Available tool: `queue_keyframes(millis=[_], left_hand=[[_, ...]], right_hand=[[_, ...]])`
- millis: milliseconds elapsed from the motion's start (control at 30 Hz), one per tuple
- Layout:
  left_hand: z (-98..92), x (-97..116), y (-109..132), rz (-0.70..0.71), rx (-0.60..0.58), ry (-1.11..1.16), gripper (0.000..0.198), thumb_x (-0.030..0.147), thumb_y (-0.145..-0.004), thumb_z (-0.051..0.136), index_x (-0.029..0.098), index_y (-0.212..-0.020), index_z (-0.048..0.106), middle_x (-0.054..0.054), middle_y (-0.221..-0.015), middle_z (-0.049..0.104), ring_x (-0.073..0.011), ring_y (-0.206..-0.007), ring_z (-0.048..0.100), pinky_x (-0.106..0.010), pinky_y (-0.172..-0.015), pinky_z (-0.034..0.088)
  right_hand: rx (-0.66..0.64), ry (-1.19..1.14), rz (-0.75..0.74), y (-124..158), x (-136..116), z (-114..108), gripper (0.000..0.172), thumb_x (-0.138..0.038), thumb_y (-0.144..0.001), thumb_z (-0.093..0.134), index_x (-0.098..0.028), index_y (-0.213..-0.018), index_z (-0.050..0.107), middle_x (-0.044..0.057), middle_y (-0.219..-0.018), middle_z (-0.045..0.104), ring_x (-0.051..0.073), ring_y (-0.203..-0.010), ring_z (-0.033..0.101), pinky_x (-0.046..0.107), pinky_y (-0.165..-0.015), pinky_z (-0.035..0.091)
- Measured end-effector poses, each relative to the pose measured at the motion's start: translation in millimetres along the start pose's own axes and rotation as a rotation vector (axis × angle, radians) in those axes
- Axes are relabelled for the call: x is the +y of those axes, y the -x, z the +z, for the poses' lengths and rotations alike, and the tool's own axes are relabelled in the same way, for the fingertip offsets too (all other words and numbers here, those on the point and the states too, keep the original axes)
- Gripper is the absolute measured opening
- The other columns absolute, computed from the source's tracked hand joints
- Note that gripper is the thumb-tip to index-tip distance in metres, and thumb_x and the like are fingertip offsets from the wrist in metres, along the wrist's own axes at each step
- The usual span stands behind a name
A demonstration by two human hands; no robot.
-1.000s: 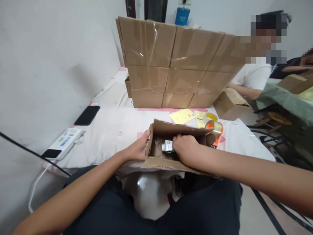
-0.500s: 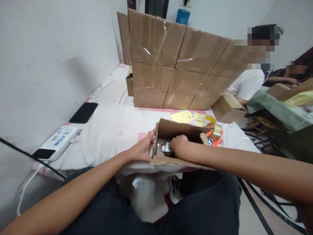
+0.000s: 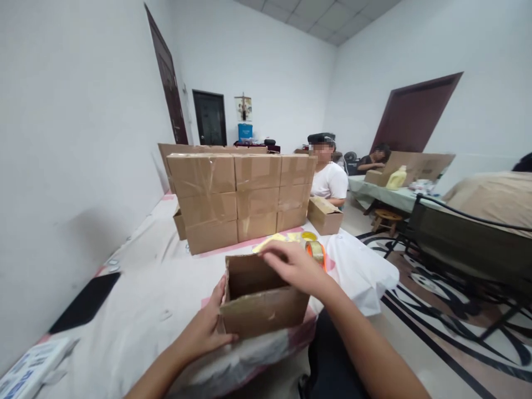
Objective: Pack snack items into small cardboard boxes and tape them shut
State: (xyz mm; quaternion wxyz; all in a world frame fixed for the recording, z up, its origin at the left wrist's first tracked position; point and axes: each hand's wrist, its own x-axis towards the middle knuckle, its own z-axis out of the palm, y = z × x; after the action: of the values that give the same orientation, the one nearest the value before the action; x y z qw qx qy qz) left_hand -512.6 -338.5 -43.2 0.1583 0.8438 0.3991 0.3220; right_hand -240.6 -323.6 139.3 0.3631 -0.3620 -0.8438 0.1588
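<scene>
An open-topped cardboard box [image 3: 266,317] stands near the front edge of the cloth-covered table. My left hand [image 3: 211,324] grips its left end, thumb along the near wall and fingers on the outer side. Over the box's opening hovers my right hand [image 3: 297,266], fingers loosely stretched and bent downward, with nothing visible in them. The box's floor and whatever lies on it are hidden from this angle. Just beyond my right hand is a tape roll on an orange dispenser [image 3: 316,254], beside a yellow tape roll [image 3: 308,236].
Taped cardboard boxes [image 3: 236,194] form a stacked wall across the table. Another box [image 3: 325,216] stands to their right, in front of a person in a white shirt [image 3: 330,182]. A black phone [image 3: 85,302] and a white power strip [image 3: 35,368] lie at the left.
My right hand has risen out of the box, leaving the small bottle it was on. The view has tilted up, showing more of the room. My left hand still grips the box's left end.
</scene>
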Motion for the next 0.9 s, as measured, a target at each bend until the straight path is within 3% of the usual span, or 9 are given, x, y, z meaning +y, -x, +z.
queue_keyframes(millis=[67,100,267,467,533,600,700,800,900], left_hand=[[-2.7,1.6,1.3,-0.015,0.029,-0.079,0.117,0.047,-0.080,0.075,0.028,-0.159,-0.009,-0.017,-0.167,0.002,-0.0410,-0.152,0.014,-0.062,-0.118,0.031],[-5.3,3.3,0.8,-0.013,0.039,-0.109,0.112,0.045,-0.081,0.074,0.030,-0.159,-0.004,-0.015,-0.167,0.003,-0.0399,-0.152,0.016,-0.061,-0.118,0.031],[-18.1,19.2,-10.5,0.070,0.112,-0.162,0.070,0.053,-0.092,0.056,0.032,-0.154,0.032,-0.011,-0.158,0.035,-0.0349,-0.145,0.031,-0.060,-0.117,0.033],[-2.6,37.5,-28.7,0.026,0.343,0.040,0.046,0.048,-0.101,0.034,0.024,-0.122,0.067,-0.010,-0.138,0.059,-0.0312,-0.135,0.045,-0.058,-0.116,0.034],[6.2,40.7,-33.1,-0.088,0.433,0.116,0.045,0.048,-0.100,0.037,0.021,-0.121,0.066,-0.012,-0.134,0.062,-0.0311,-0.129,0.052,-0.057,-0.113,0.038],[13.1,43.0,-36.5,-0.227,0.526,0.162,0.046,0.049,-0.097,0.045,0.021,-0.132,0.056,-0.013,-0.133,0.061,-0.0318,-0.127,0.055,-0.056,-0.110,0.042],[17.5,44.9,-40.9,-0.263,0.632,0.187,0.062,0.045,-0.095,0.051,0.024,-0.149,0.029,-0.013,-0.128,0.060,-0.0304,-0.123,0.058,-0.056,-0.107,0.045],[15.6,44.6,-45.2,-0.203,0.649,0.098,0.061,0.040,-0.097,0.048,0.029,-0.152,0.023,-0.014,-0.141,0.048,-0.0291,-0.129,0.053,-0.056,-0.109,0.044],[10.3,44.3,-47.6,-0.166,0.594,-0.081,0.052,0.035,-0.099,0.043,0.029,-0.150,0.032,-0.013,-0.154,0.039,-0.0302,-0.143,0.038,-0.059,-0.116,0.034]], right_hand=[[0.288,-0.085,0.046,24.8,26.2,-15.6,0.023,-0.028,-0.097,0.049,-0.020,-0.088,0.069,0.003,-0.089,0.074,0.017,-0.089,0.068,0.028,-0.084,0.048],[0.337,-0.106,0.058,35.4,42.4,-18.2,0.024,-0.029,-0.096,0.050,-0.019,-0.084,0.068,0.004,-0.087,0.073,0.018,-0.088,0.067,0.029,-0.084,0.048],[0.082,-0.257,0.180,60.1,97.0,-5.9,0.041,-0.042,-0.100,0.044,-0.018,-0.077,0.068,0.005,-0.080,0.072,0.019,-0.082,0.067,0.030,-0.080,0.049],[-0.083,-0.368,0.186,64.5,89.5,-0.3,0.061,-0.054,-0.104,0.025,-0.017,-0.097,0.074,0.006,-0.094,0.074,0.019,-0.091,0.068,0.030,-0.087,0.050],[-0.078,-0.346,0.166,64.2,89.2,-1.3,0.060,-0.050,-0.105,0.025,-0.018,-0.094,0.074,0.006,-0.096,0.074,0.019,-0.095,0.067,0.032,-0.090,0.049],[-0.035,-0.323,0.157,62.0,93.2,-1.0,0.044,-0.044,-0.100,0.039,-0.018,-0.092,0.073,0.006,-0.094,0.074,0.021,-0.093,0.067,0.032,-0.087,0.049],[0.214,-0.221,0.177,55.1,103.9,3.1,0.017,-0.031,-0.084,0.060,-0.017,-0.088,0.068,0.007,-0.090,0.071,0.023,-0.089,0.066,0.035,-0.085,0.051],[0.459,-0.150,0.169,47.2,111.5,7.6,0.029,-0.028,-0.077,0.063,-0.017,-0.104,0.065,0.011,-0.111,0.069,0.027,-0.109,0.062,0.043,-0.101,0.046],[0.386,-0.211,0.164,43.0,107.5,7.6,0.041,-0.030,-0.078,0.064,-0.018,-0.117,0.064,0.012,-0.125,0.066,0.028,-0.120,0.059,0.045,-0.107,0.042]])
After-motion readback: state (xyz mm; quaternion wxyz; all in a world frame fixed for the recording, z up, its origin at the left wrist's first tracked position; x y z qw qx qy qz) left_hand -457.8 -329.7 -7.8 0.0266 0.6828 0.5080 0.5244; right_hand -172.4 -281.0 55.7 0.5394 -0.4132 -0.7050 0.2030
